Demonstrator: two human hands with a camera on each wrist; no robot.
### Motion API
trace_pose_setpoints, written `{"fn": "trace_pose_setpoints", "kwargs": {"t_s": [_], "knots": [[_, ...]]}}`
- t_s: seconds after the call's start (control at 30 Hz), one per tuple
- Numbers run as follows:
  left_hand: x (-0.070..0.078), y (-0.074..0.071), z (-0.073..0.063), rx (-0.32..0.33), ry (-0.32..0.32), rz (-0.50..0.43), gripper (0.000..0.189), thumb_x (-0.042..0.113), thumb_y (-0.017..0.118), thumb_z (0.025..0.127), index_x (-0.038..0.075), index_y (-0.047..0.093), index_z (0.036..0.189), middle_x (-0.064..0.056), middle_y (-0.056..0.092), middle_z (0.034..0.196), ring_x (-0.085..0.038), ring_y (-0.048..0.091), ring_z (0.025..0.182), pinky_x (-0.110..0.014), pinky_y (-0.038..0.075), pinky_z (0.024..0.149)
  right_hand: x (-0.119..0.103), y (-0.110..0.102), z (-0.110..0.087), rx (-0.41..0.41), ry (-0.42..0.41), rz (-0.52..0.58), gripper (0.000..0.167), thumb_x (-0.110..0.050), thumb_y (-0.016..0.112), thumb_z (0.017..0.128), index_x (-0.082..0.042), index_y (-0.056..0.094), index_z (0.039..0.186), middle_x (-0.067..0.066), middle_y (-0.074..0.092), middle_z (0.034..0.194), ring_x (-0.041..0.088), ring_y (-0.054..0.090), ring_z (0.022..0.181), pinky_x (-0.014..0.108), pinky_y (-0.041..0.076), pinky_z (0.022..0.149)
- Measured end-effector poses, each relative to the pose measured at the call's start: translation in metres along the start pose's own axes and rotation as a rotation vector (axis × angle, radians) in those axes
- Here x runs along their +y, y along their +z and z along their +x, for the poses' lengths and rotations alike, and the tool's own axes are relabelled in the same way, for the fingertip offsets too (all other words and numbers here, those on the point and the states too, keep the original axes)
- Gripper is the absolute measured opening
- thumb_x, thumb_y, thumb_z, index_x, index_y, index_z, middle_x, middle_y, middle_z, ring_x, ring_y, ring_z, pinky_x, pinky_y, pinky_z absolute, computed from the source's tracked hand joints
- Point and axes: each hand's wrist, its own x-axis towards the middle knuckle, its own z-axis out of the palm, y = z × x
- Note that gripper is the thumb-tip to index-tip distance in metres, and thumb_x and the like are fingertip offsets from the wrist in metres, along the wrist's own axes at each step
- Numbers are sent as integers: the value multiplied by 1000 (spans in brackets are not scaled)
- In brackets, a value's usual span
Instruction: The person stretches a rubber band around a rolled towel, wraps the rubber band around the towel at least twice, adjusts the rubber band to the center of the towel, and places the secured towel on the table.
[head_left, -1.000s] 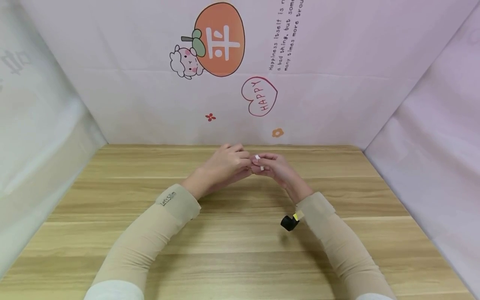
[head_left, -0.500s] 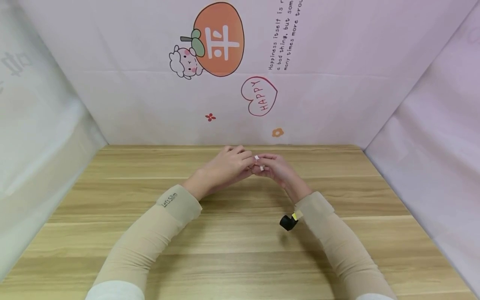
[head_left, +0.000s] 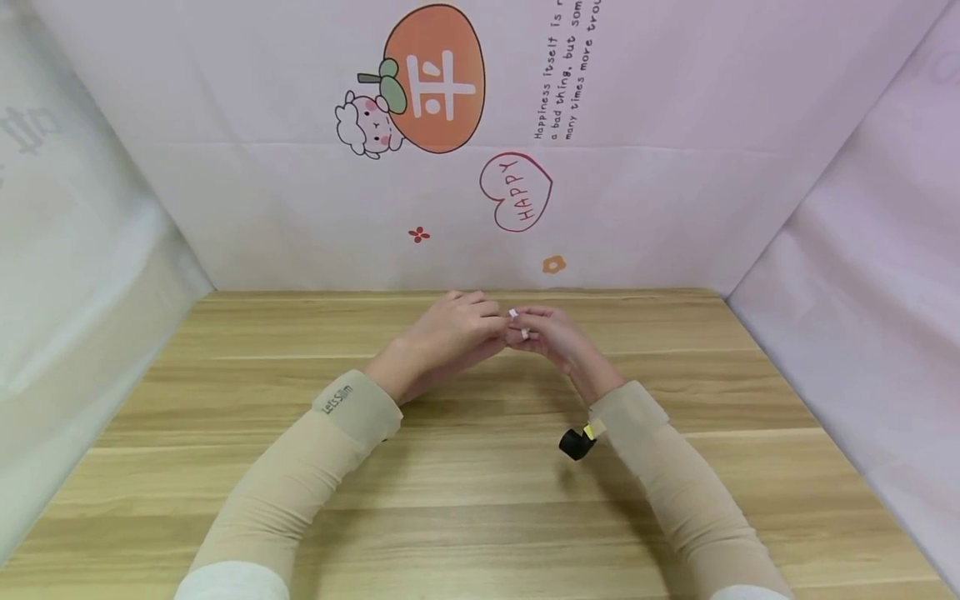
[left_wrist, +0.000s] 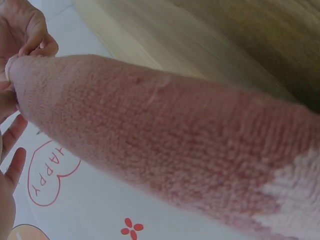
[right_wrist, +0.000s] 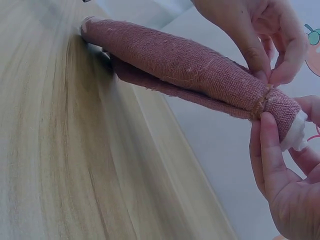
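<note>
A long roll of coarse pink cloth [right_wrist: 185, 65] has a thin brown cord [right_wrist: 261, 102] round it near one end. White material [right_wrist: 295, 132] pokes out of that end. My left hand [head_left: 459, 327] pinches at the cord with thumb and finger, coming from above in the right wrist view. My right hand [head_left: 553, 335] holds the short end just past the cord, fingers against one side. In the left wrist view the cloth roll [left_wrist: 150, 115] fills the middle and runs back under my left forearm. From the head view, my left hand and arm hide most of it.
The wooden table [head_left: 480, 517] lies below both arms, with a white printed cloth wall [head_left: 645, 208] behind it and white curtains [head_left: 885, 275] at the sides. A small black camera [head_left: 576, 444] hangs by my right wrist.
My left fingers have shifted a little at the tied end, and the white end has tipped slightly. Both arms stay almost where they were.
</note>
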Motion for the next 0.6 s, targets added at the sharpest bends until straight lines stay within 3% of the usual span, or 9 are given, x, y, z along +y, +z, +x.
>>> {"fn": "trace_pose_setpoints", "kwargs": {"t_s": [0.17,0.33,0.6], "knots": [[0,-1,0,-33,-5,6,6,23,78,93,21,76,98,8,70,99,-16,61,96,-32,44,69,-2,2,-2,3,13,-20,10,-4,57,100,-5,67,103,0,71,91,12,66,78,27,57,78],[1,-1,2,-72,-46,36,6,28,76,95,22,74,97,10,68,98,-14,61,99,-34,46,76,-3,2,-2,1,11,-34,13,-5,57,99,-4,66,107,0,71,91,12,66,79,27,56,79],[5,-11,9,-214,-92,55,5,27,76,95,22,74,95,10,67,101,-16,58,96,-39,47,80,-2,2,-1,1,20,-31,12,-3,56,100,-4,68,104,2,71,87,12,67,74,27,57,76]]}}
